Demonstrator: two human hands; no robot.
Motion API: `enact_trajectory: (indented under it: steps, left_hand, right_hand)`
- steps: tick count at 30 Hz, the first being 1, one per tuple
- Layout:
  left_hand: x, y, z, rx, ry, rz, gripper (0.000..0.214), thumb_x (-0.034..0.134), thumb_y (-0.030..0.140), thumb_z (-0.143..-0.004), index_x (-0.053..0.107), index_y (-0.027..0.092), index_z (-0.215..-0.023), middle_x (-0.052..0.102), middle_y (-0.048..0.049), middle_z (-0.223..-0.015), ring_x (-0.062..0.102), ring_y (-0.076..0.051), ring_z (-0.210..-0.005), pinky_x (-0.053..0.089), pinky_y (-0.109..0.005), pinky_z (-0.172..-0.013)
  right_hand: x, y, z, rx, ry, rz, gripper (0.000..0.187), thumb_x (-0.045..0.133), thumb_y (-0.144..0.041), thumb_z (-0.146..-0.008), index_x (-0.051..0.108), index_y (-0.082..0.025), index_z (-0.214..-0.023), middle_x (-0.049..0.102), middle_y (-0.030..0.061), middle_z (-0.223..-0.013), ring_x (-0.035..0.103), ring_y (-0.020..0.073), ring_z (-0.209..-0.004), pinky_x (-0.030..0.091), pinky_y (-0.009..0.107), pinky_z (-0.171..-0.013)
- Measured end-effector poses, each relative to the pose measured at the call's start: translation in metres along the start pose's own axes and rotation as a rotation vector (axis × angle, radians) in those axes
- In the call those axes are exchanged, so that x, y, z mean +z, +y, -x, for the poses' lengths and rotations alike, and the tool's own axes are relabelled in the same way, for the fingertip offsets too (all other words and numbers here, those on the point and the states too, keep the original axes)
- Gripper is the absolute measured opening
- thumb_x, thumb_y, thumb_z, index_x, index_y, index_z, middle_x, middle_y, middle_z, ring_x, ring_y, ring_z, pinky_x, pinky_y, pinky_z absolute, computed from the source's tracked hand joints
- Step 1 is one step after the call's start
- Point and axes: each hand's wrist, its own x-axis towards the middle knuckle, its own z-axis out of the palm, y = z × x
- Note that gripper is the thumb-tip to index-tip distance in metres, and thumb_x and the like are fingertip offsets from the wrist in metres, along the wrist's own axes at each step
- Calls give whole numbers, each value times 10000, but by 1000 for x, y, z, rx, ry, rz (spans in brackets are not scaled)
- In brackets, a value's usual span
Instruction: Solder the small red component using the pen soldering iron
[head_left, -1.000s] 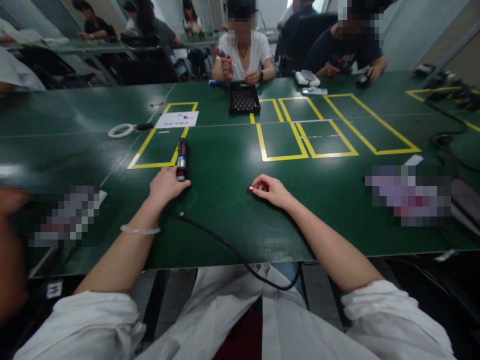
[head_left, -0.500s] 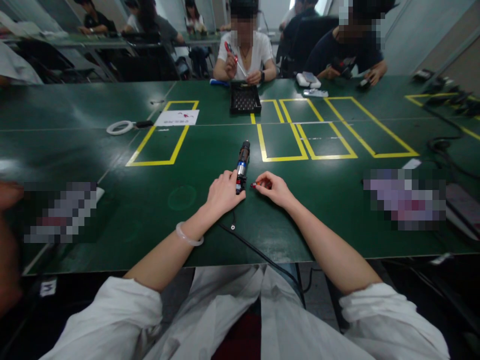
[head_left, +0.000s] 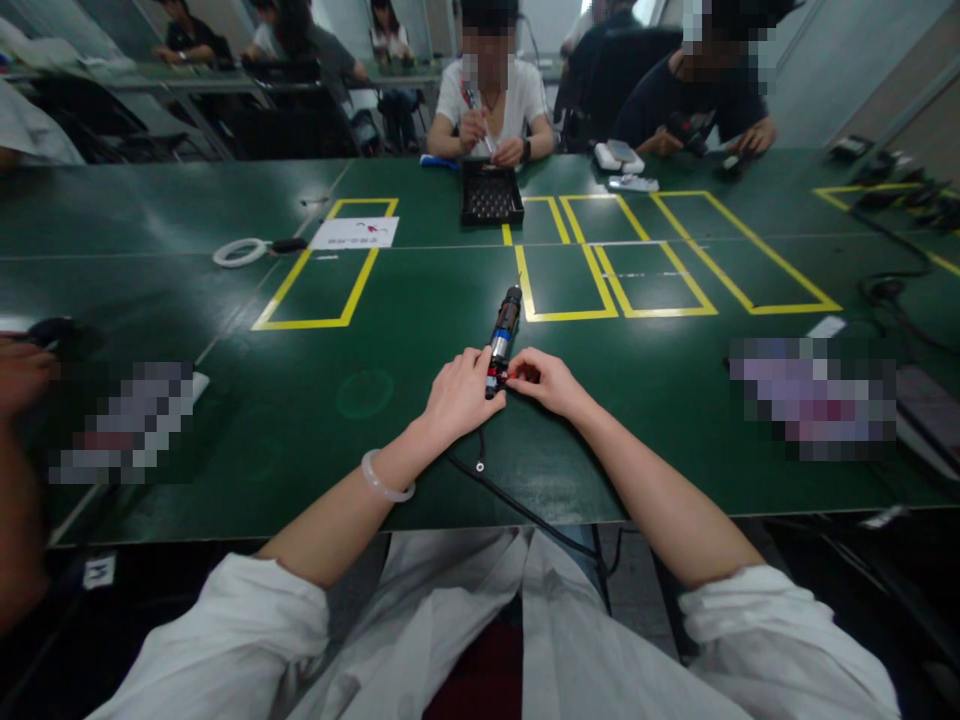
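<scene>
An electric screwdriver (head_left: 504, 335) with its inside exposed lies on the green table, its thin bit tilted away from me. It shows a silver motor with a blue band, and small red parts near the rear end. My left hand (head_left: 466, 395) is closed around that rear end and hides part of it. At its right side, my right hand (head_left: 551, 382) pinches a small red-and-orange piece (head_left: 528, 374) against or very near the rear. Its exact kind is mostly hidden by the fingers. A black cable (head_left: 517, 508) with a ring terminal (head_left: 480, 467) runs toward the table's front edge.
Yellow tape outlines (head_left: 660, 314) mark the table (head_left: 420, 490). Across it stands a black tray (head_left: 491, 205) in front of a co-worker holding a red-handled tool. A paper sheet (head_left: 356, 233) and a coiled white cable (head_left: 240, 253) lie left. Blurred flat items flank me.
The electric screwdriver and my left hand have moved right, tilting the tool further right. The red-and-orange piece in my right hand now meets or nearly meets the tool's rear, where a gap was.
</scene>
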Motion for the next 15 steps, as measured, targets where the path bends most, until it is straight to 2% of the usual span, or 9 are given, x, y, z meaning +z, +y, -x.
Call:
enact_trajectory:
  steps: [7, 15]
  left_hand:
    - [2, -1, -1, -12, -11, 20, 606, 548, 407, -896, 437, 127, -1422, 556, -161, -1263, 585, -302, -1104, 477, -406, -925]
    - [2, 1, -1, -20, -18, 14, 623, 538, 401, -901, 418, 117, -1442, 550, -169, -1278, 578, -308, -1119, 472, -406, -926]
  right_hand:
    - [-5, -2, 0, 17, 10, 33, 79, 656, -264, -855, 672, -188, -840, 570, 20, -837, 531, 133, -684, 440, 282, -676]
    - [-5, -8, 1, 43, 36, 52, 57, 675, -237, -828, 697, -187, -841, 617, 20, -797, 548, 137, -671, 435, 277, -660]
